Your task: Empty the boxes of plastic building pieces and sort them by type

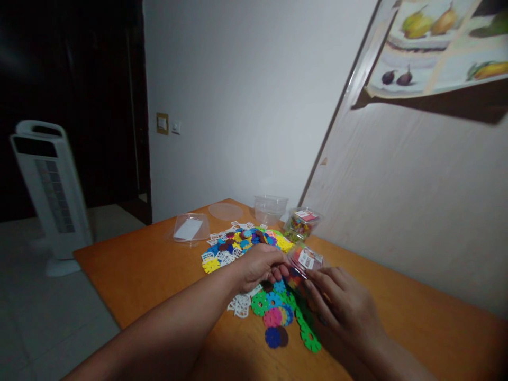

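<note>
My left hand (260, 266) and my right hand (344, 304) are both closed around a clear plastic tub (306, 260) with a white label, tipped on its side over the orange table (143, 270). Coloured gear-shaped plastic pieces (280, 315) lie spilled under and in front of the tub. A bigger heap of coloured and white pieces (242, 244) sits just beyond my left hand. A second lidded tub full of pieces (301, 224) stands behind.
An empty clear tub (270, 207) and two loose lids (190, 228) (225, 211) lie at the table's far end. A wall runs along the right. A white tower fan (50, 193) stands on the floor at left.
</note>
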Demonstrator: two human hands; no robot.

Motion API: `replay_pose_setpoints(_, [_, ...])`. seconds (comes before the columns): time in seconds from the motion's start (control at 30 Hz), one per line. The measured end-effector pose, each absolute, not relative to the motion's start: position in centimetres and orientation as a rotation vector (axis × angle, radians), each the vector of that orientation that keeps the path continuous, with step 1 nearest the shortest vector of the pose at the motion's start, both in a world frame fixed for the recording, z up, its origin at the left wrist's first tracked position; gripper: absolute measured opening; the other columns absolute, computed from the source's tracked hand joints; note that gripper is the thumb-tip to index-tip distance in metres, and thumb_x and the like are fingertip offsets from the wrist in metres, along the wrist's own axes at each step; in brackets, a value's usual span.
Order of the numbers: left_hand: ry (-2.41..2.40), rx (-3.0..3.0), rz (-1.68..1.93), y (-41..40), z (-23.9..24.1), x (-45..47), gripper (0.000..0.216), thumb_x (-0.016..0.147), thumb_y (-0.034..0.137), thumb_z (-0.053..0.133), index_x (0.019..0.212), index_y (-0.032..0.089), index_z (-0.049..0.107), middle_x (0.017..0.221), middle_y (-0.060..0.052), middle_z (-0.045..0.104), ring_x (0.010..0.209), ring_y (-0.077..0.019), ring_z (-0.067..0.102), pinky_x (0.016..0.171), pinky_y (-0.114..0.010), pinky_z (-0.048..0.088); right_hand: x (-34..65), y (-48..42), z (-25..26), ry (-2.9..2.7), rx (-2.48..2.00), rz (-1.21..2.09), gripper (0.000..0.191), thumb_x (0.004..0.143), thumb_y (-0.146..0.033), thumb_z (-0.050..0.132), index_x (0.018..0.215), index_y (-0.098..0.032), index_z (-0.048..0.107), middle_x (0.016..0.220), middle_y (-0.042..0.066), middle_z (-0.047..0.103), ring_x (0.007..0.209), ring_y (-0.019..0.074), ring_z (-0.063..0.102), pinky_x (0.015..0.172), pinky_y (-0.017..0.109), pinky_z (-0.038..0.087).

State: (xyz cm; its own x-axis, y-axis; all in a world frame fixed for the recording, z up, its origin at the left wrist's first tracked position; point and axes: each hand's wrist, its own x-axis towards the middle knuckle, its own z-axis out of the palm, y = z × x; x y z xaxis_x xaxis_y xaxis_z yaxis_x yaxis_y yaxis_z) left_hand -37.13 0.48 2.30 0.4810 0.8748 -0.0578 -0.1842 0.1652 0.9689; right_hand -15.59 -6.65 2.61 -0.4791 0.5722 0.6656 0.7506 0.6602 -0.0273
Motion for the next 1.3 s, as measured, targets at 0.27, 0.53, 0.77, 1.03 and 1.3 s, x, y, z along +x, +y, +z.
replay_pose_setpoints(0.27, [0.628, 1.117, 0.822, 0.4, 1.9, -37.1, 0.025, 0.074, 0.033, 0.076, 0.082, 0.012, 0.066, 0.076, -0.005, 0.069, 0.059, -0.0065, 0.059, 0.055, -0.017, 0.043, -15.5, -5.8, 3.1, -2.076, -1.180, -0.226, 0.030, 0.094, -0.045, 0.061, 0.118, -0.028, 0.066, 0.111, 0.011, 0.069, 0.100, 0.0306, 0.064, 0.084, 0.047, 0.053])
replay_pose_setpoints(0.53, [0.603, 1.162, 0.832, 0.1, 2.1, -37.1, 0.026, 0.076, 0.036, 0.074, 0.084, 0.013, 0.065, 0.079, -0.005, 0.069, 0.064, -0.0077, 0.059, 0.061, -0.020, 0.044, -14.1, -3.5, 3.3, -2.214, -1.221, 0.171, 0.071, 0.084, -0.056, 0.069, 0.145, -0.024, 0.051, 0.145, 0.015, 0.055, 0.131, 0.0349, 0.054, 0.106, 0.055, 0.047])
replay_pose_setpoints(0.77, [0.687, 1.102, 0.947, 1.1, 1.7, -37.3, 0.017, 0.075, 0.029, 0.067, 0.078, 0.013, 0.064, 0.074, -0.005, 0.067, 0.058, -0.0085, 0.057, 0.057, -0.021, 0.042, -12.9, -4.6, 3.3, -2.260, -1.150, 0.212, 0.065, 0.082, -0.043, 0.072, 0.142, -0.027, 0.055, 0.150, 0.012, 0.052, 0.136, 0.0340, 0.051, 0.112, 0.057, 0.043])
replay_pose_setpoints(1.03, [0.708, 1.087, 0.972, 1.7, 1.5, -37.5, 0.012, 0.075, 0.024, 0.063, 0.078, 0.013, 0.063, 0.073, -0.005, 0.065, 0.057, -0.0089, 0.056, 0.055, -0.022, 0.042, -11.9, -5.0, 3.8, -2.212, -1.171, 0.294, 0.036, 0.088, -0.041, 0.070, 0.121, -0.029, 0.072, 0.126, 0.008, 0.071, 0.118, 0.0291, 0.066, 0.103, 0.051, 0.053])
replay_pose_setpoints(1.3, [0.721, 1.059, 0.979, 1.9, 1.4, -37.5, 0.009, 0.077, 0.021, 0.060, 0.078, 0.012, 0.062, 0.071, -0.004, 0.065, 0.055, -0.0080, 0.055, 0.053, -0.020, 0.042, -11.6, -5.1, 3.9, -2.341, -1.109, 0.165, 0.028, 0.098, -0.039, 0.058, 0.117, -0.028, 0.075, 0.122, 0.008, 0.074, 0.112, 0.0260, 0.070, 0.097, 0.046, 0.058])
